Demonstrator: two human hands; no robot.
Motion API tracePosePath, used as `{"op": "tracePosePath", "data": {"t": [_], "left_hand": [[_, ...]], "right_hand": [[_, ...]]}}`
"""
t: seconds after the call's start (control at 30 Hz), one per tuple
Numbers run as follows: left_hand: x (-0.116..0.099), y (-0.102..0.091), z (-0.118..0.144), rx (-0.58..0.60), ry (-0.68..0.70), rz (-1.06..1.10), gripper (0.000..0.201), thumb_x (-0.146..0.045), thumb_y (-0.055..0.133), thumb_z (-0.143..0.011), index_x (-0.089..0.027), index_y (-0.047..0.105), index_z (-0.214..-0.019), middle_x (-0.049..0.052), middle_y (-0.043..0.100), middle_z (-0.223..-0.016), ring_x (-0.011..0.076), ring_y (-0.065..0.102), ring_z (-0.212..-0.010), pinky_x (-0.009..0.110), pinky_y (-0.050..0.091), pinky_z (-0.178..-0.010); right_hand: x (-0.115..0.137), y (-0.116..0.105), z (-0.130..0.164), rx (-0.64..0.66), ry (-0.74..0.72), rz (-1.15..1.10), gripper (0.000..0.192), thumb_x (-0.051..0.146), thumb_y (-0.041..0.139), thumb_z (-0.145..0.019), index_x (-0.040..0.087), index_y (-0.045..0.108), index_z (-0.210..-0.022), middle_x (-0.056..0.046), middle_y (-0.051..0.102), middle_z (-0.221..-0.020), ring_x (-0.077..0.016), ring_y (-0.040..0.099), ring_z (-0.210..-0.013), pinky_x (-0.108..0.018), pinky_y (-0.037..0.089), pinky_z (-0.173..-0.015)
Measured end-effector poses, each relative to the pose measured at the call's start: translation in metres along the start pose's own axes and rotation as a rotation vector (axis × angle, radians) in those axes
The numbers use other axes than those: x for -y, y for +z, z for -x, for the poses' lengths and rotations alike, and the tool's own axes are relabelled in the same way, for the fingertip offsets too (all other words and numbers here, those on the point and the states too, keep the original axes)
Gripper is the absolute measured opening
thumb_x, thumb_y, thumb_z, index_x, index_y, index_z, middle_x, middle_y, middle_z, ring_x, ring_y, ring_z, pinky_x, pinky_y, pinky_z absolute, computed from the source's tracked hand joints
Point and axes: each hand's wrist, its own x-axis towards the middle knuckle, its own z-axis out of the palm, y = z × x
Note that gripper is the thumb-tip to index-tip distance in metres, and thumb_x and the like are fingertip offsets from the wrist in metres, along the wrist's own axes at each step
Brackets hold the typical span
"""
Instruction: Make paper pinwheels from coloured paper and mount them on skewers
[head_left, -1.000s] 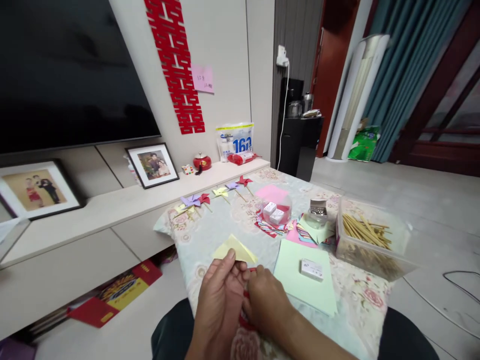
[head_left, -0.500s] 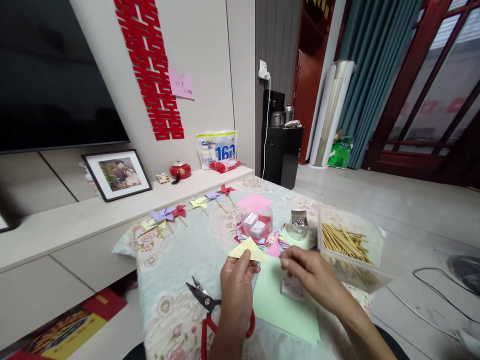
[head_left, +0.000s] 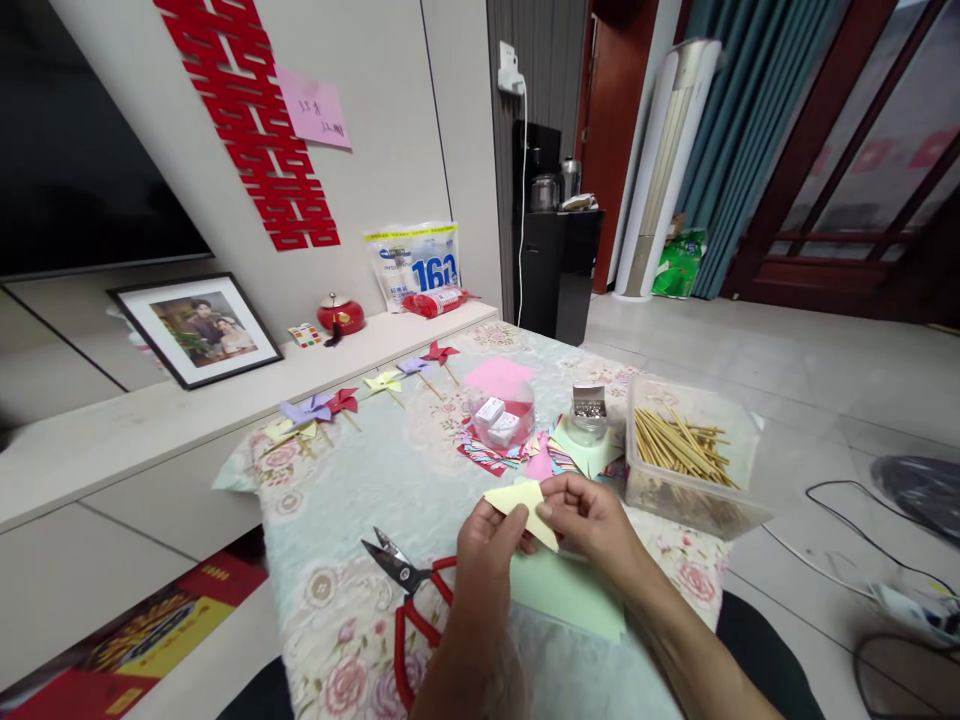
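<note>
Single head view, from near side of table [head_left: 330, 500], close above it. Faces forward, down across it.

Paper [head_left: 529, 494] apparently above sheets [head_left: 566, 595]

The person's left hand [head_left: 487, 540] and right hand [head_left: 589, 515] are showing bare, and the slim forearms [head_left: 694, 640] are likewise showing bare down to the bottom edge. Dark, nearly black legwear [head_left: 769, 655] is appearing as smooth, rounded shapes low on either side, its finer details blurring.
</note>
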Motion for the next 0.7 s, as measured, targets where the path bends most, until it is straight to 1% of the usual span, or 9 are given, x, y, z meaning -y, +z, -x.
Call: {"op": "tracePosePath", "data": {"t": [0.1, 0.2, 0.3, 0.4, 0.47, 0.6, 0.7], "left_hand": [[-0.011, 0.002, 0.005, 0.047, 0.006, 0.090, 0.041, -0.036, 0.080, -0.071, -0.015, 0.070, -0.104, 0.006, 0.071, -0.086, 0.0151, 0.061, -0.065, 0.026, 0.050, -0.058], [-0.020, 0.003, 0.009, 0.070, 0.018, 0.194, 0.053, -0.034, 0.077, -0.074, -0.019, 0.065, -0.123, 0.012, 0.070, -0.108, 0.0205, 0.066, -0.082, 0.030, 0.054, -0.065], [-0.021, 0.002, 0.011, 0.079, 0.022, 0.218, 0.057, -0.030, 0.078, -0.073, -0.021, 0.064, -0.127, 0.013, 0.069, -0.120, 0.0231, 0.067, -0.092, 0.032, 0.055, -0.074], [-0.017, -0.001, 0.009, 0.075, 0.019, 0.211, 0.051, -0.026, 0.079, -0.070, -0.021, 0.068, -0.120, 0.011, 0.070, -0.120, 0.0227, 0.067, -0.094, 0.033, 0.054, -0.081], [-0.016, -0.003, 0.008, 0.073, 0.016, 0.203, 0.046, -0.024, 0.079, -0.069, -0.020, 0.071, -0.113, 0.011, 0.071, -0.116, 0.0223, 0.067, -0.094, 0.033, 0.053, -0.082], [-0.016, -0.003, 0.007, 0.070, 0.002, 0.177, 0.035, -0.020, 0.078, -0.067, -0.017, 0.073, -0.101, 0.008, 0.074, -0.101, 0.0195, 0.066, -0.083, 0.030, 0.052, -0.075], [-0.018, -0.001, 0.007, 0.049, -0.029, 0.143, 0.031, -0.019, 0.078, -0.064, -0.016, 0.073, -0.095, 0.007, 0.074, -0.092, 0.0183, 0.066, -0.075, 0.030, 0.052, -0.071]], "right_hand": [[0.000, -0.004, 0.000, 0.014, 0.043, -0.077, 0.043, 0.047, 0.086, -0.066, 0.016, 0.068, -0.089, 0.002, 0.064, -0.062, -0.0092, 0.049, -0.050, -0.023, 0.032, -0.050], [-0.001, -0.006, 0.001, 0.019, 0.061, -0.139, 0.042, 0.045, 0.086, -0.066, 0.015, 0.070, -0.089, 0.001, 0.066, -0.064, -0.0099, 0.052, -0.050, -0.023, 0.033, -0.051], [-0.001, -0.007, 0.001, 0.020, 0.080, -0.158, 0.042, 0.044, 0.087, -0.065, 0.015, 0.069, -0.090, 0.003, 0.063, -0.061, -0.0095, 0.050, -0.049, -0.023, 0.033, -0.051], [-0.002, -0.007, 0.001, 0.046, 0.095, -0.155, 0.044, 0.045, 0.088, -0.064, 0.016, 0.069, -0.092, 0.005, 0.060, -0.059, -0.0091, 0.048, -0.048, -0.022, 0.031, -0.050], [-0.003, -0.007, 0.001, 0.060, 0.100, -0.150, 0.045, 0.045, 0.088, -0.064, 0.016, 0.068, -0.092, 0.005, 0.059, -0.058, -0.0088, 0.047, -0.048, -0.022, 0.031, -0.049], [-0.003, -0.008, 0.002, 0.080, 0.101, -0.126, 0.044, 0.045, 0.086, -0.067, 0.016, 0.066, -0.093, 0.006, 0.060, -0.058, -0.0084, 0.048, -0.047, -0.022, 0.032, -0.049], [-0.002, -0.007, 0.003, 0.100, 0.072, -0.065, 0.043, 0.045, 0.085, -0.070, 0.016, 0.065, -0.095, 0.007, 0.059, -0.058, -0.0082, 0.048, -0.047, -0.022, 0.033, -0.049]]}}
